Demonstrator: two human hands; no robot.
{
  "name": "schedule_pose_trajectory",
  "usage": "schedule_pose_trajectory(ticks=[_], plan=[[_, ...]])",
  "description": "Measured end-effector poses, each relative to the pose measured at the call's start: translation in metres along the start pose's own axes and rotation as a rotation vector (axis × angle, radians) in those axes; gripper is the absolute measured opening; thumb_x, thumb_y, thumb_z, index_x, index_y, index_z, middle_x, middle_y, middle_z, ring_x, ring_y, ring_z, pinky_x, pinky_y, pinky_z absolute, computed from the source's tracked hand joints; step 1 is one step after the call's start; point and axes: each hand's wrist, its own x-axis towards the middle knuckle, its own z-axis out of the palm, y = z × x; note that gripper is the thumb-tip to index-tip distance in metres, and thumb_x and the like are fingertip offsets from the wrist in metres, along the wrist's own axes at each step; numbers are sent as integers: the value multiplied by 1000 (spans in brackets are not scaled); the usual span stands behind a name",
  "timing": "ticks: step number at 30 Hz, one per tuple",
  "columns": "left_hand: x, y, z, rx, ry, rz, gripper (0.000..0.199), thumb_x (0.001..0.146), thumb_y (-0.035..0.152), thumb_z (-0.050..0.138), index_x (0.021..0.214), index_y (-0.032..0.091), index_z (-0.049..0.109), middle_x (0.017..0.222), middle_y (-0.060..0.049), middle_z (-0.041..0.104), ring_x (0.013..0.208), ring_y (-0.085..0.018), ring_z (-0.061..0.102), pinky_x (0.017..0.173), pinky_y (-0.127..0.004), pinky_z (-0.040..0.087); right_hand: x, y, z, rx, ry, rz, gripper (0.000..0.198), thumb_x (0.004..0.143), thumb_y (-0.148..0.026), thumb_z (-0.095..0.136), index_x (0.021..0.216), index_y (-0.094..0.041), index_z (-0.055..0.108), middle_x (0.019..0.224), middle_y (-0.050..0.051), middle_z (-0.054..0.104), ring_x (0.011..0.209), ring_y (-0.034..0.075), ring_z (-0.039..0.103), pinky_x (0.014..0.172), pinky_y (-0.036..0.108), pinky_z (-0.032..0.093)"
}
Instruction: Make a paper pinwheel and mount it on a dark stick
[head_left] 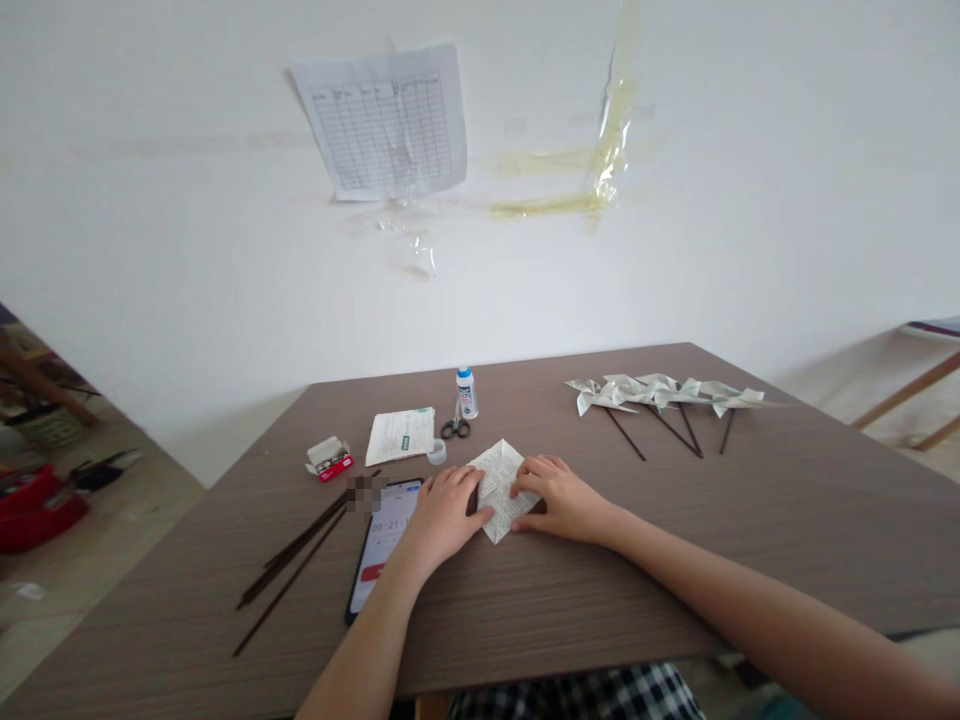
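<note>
A folded square of printed paper (500, 487) lies on the table between my hands, one corner pointing away from me. Along its left edge, my left hand (448, 508) has fingers and thumb curled onto the paper. From the other side my right hand (559, 497) holds the right edge, its fingers bent on top and its thumb near the lower corner. Close beyond the paper are a roll of clear tape (436, 453) and black-handled scissors (455, 429). A phone (379, 545) showing a running timer lies partly under my left wrist.
Several paper pinwheels (660, 392) on dark sticks lie at the back right of the table (720, 560). Behind the paper are a glue bottle (466, 393) and a stack of printed sheets (400, 436). Left are a small red-and-white box (328, 460) and loose dark sticks (296, 545).
</note>
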Motion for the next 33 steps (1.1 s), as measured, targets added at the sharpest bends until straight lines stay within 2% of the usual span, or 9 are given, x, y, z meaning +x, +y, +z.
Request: schedule_pose_trajectory(ticks=[2, 4, 9, 14, 21, 26, 33], plan=[[1, -1, 0, -1, 0, 2, 56, 109, 31, 72, 165, 24, 68, 180, -16, 63, 171, -40, 54, 142, -63, 41, 0, -5, 5, -39, 19, 19, 46, 88, -52, 105, 119, -24, 87, 125, 11, 81, 125, 36, 77, 128, 61, 53], [1, -2, 0, -1, -15, -1, 57, 110, 32, 72, 166, 25, 67, 181, -16, 62, 172, -40, 53, 142, -64, 41, 1, -8, 9, -59, 22, 49, 45, 89, -54, 104, 119, -25, 86, 125, 12, 80, 127, 37, 76, 130, 65, 51], [3, -5, 1, -6, -26, -7, 59, 110, 35, 71, 168, 25, 65, 182, -16, 60, 173, -40, 51, 143, -63, 39, 4, -8, 11, -20, 8, 127, 30, 96, -43, 99, 118, -26, 87, 127, 11, 80, 132, 38, 75, 125, 63, 55], [4, -7, 3, -8, -33, -9, 60, 109, 37, 71, 168, 26, 65, 183, -16, 60, 173, -39, 50, 143, -62, 38, 4, -4, 12, 9, 26, 133, 26, 98, -35, 97, 121, -28, 88, 128, 11, 82, 133, 39, 77, 131, 69, 51], [3, -5, 2, -11, -36, -3, 61, 110, 36, 69, 170, 26, 63, 183, -15, 59, 173, -39, 51, 143, -61, 39, 3, 8, 12, 33, 31, 15, 22, 105, -27, 87, 126, -31, 88, 124, 9, 87, 129, 36, 80, 137, 73, 42], [3, -4, 0, 1, -61, -23, 62, 111, 38, 68, 172, 29, 61, 186, -13, 57, 176, -37, 47, 144, -60, 36, 2, 18, 3, 58, -16, -30, 30, 106, -19, 84, 130, -35, 91, 127, 8, 89, 130, 32, 81, 141, 68, 39], [2, -4, 0, -13, -48, -11, 62, 110, 36, 69, 171, 26, 62, 185, -15, 57, 175, -37, 48, 144, -60, 36, 3, 25, -4, 27, -22, -164, 16, 111, -26, 82, 119, -33, 94, 120, 5, 90, 121, 27, 83, 141, 67, 36]])
